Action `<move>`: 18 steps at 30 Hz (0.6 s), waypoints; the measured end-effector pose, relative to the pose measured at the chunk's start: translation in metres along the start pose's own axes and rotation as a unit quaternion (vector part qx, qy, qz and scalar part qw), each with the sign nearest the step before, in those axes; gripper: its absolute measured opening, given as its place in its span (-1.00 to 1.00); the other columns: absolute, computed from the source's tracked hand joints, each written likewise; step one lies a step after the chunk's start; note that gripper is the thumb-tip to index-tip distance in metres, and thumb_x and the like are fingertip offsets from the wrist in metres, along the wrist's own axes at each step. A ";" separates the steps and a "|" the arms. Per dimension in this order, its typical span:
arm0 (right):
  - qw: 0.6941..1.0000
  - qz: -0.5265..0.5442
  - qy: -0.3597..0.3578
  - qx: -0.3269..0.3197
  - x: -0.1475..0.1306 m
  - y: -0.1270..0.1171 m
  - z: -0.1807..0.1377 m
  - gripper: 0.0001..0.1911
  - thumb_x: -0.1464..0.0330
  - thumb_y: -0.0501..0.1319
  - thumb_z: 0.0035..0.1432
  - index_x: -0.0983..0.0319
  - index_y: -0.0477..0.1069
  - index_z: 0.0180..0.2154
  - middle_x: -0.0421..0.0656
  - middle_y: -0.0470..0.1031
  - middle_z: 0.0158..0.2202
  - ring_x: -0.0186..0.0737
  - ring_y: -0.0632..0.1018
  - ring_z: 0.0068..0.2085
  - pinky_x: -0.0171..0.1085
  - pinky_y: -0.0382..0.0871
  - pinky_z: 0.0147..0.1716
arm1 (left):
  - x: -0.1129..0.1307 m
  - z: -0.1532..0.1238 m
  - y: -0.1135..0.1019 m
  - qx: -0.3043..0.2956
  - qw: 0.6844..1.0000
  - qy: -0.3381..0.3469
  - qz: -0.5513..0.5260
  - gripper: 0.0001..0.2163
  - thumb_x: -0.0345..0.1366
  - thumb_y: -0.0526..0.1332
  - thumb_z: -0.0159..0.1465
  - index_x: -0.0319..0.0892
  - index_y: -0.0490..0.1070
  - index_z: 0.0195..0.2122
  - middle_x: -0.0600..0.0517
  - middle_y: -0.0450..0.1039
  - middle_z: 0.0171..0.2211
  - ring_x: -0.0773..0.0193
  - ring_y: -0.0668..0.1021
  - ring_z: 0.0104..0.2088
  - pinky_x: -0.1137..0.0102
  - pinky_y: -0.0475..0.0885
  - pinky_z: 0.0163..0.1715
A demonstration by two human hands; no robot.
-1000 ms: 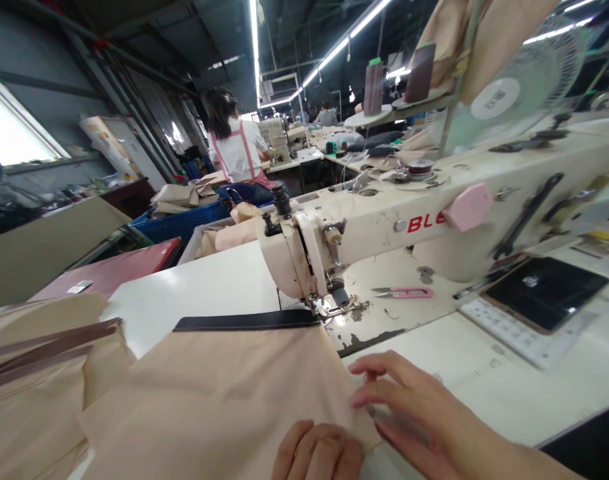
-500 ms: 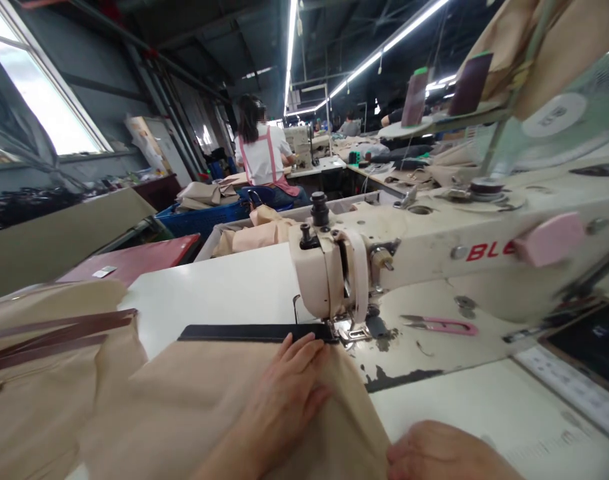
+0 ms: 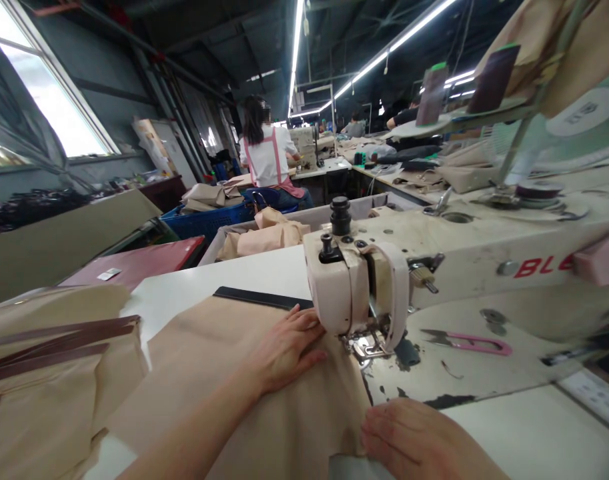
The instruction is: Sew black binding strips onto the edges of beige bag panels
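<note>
Beige fabric [image 3: 264,393] lies pinned flat by the open-palmed left hand [image 3: 284,347] just left of the presser foot [image 3: 367,347], while the right hand [image 3: 414,443], fingers loosely curled, presses its near edge to the table [image 3: 509,433].

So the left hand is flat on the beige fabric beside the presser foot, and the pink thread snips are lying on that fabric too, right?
Not quite. The left hand is flat on the beige fabric beside the presser foot, but the pink thread snips lie on the bare machine bed to the right of the needle, clear of the fabric. The head view shows this.
</note>
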State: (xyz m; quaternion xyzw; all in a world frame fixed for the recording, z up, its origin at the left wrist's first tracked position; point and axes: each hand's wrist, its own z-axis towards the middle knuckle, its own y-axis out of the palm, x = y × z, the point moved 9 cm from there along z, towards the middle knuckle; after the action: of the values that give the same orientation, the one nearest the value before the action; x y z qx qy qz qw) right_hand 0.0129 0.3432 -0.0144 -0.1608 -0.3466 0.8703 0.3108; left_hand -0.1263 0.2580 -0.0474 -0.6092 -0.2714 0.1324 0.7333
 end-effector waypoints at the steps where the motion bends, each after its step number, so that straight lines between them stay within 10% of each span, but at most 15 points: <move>1: 1.000 -0.001 -0.004 -0.013 0.002 0.002 0.002 -0.52 0.50 -0.20 0.35 0.28 0.47 -0.31 -0.17 0.59 -0.40 -0.28 0.56 -0.40 -0.34 0.44 -0.33 | -0.003 0.002 -0.001 0.001 1.000 -0.002 0.002 -0.71 -0.19 0.09 0.29 -0.04 0.34 0.03 0.00 0.41 -0.03 0.15 0.41 0.03 0.13 0.18 0.16; 18: 0.980 -0.018 0.069 -0.185 0.026 0.037 -0.011 -0.58 0.55 -0.05 0.17 0.48 0.32 0.04 0.09 0.39 0.06 0.01 0.45 0.03 -0.02 0.47 -0.09 | -0.063 0.034 -0.009 0.025 0.998 -0.050 -0.012 -0.66 -0.14 0.07 0.29 -0.09 0.30 0.06 -0.01 0.25 0.15 0.11 0.33 0.09 0.08 0.17 0.14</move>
State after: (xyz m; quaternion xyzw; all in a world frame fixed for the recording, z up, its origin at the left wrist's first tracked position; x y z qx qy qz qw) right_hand -0.0176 0.3443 -0.0499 -0.2692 -0.4822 0.7719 0.3148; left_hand -0.1979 0.2507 -0.0504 -0.5800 -0.3118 0.1610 0.7351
